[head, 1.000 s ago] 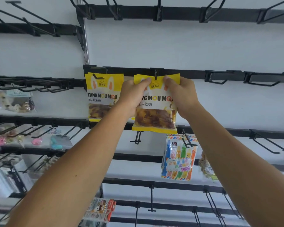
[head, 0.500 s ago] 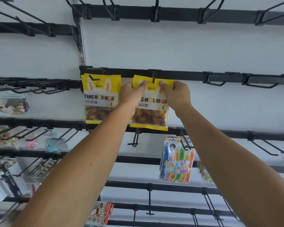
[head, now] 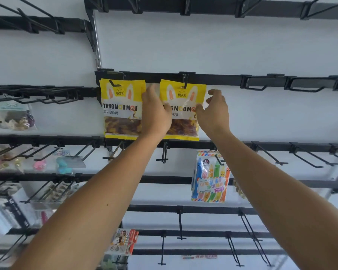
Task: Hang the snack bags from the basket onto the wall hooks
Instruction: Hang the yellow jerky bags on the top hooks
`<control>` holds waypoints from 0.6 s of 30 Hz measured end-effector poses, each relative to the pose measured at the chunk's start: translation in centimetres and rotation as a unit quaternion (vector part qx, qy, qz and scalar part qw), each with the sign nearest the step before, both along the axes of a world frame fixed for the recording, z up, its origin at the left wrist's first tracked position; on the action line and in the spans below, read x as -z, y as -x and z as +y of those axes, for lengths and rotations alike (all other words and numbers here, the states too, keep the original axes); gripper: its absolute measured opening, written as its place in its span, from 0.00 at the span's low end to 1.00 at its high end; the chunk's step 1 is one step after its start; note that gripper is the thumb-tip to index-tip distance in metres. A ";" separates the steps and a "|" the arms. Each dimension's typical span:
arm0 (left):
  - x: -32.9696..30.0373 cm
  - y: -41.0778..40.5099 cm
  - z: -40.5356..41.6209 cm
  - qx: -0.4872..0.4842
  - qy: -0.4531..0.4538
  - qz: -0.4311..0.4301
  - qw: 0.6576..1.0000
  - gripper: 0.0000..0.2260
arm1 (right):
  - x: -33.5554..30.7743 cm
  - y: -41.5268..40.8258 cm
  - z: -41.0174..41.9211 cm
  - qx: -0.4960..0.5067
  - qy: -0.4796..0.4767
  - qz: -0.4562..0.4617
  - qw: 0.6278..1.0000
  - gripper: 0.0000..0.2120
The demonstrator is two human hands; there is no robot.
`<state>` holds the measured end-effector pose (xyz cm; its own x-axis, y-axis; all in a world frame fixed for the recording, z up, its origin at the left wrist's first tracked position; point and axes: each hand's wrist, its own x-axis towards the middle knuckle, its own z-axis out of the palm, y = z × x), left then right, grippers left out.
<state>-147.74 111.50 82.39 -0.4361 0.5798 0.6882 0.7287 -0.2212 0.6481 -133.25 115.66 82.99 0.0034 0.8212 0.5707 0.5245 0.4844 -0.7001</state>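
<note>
So far two yellow snack bags are up on the same black rail of the wall: the left bag (head: 122, 110) hangs from its own hook, and the right bag (head: 182, 109) sits with its punched hole on the wall hook (head: 185, 82) at the middle of the rail. The left hand (head: 156, 112) lies over the left edge of the right bag, its fingers straight and relaxed; I cannot tell if it touches the film or only covers it. The right hand (head: 213, 110) is just beside the right edge of the bag, the fingers loosely curled and apart, and they clamp nothing; the thumb tip seems near the edge or on it. My judgement is that this bag is hung and the hands are letting go. How many bags are left I cannot say, because the basket is not in view. To the right on the same rail empty hooks (head: 256, 85) wait, and more are above and below. On both bags I read "TANG MOU MOU" in dark letters with orange O's, under white rabbit ears with a small dark logo, and on the left bag the Chinese line 可乐味软糖. Lower hangs a colourful packet (head: 211, 177) with a pink tag, perhaps "PENCIL", but it is too small to be sure.
</note>
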 end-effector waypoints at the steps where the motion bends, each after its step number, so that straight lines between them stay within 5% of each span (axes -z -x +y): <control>1: 0.7 0.0 -0.6 -0.003 -0.007 0.053 0.999 0.26 | 0.7 0.0 -0.6 0.015 -0.025 -0.030 0.999 0.23; 4: 3.3 -0.2 -2.3 0.002 -0.003 0.185 0.983 0.24 | 3.4 0.1 -2.9 0.054 -0.113 -0.146 0.981 0.21; 10: 8.1 0.0 -7.3 0.003 0.065 0.313 0.948 0.17 | 9.3 -0.3 -8.3 0.020 -0.185 -0.281 0.942 0.17; 18: 17.4 2.9 -18.3 -0.054 0.215 0.349 0.910 0.16 | 16.7 0.6 -15.6 -0.096 -0.163 -0.345 0.919 0.17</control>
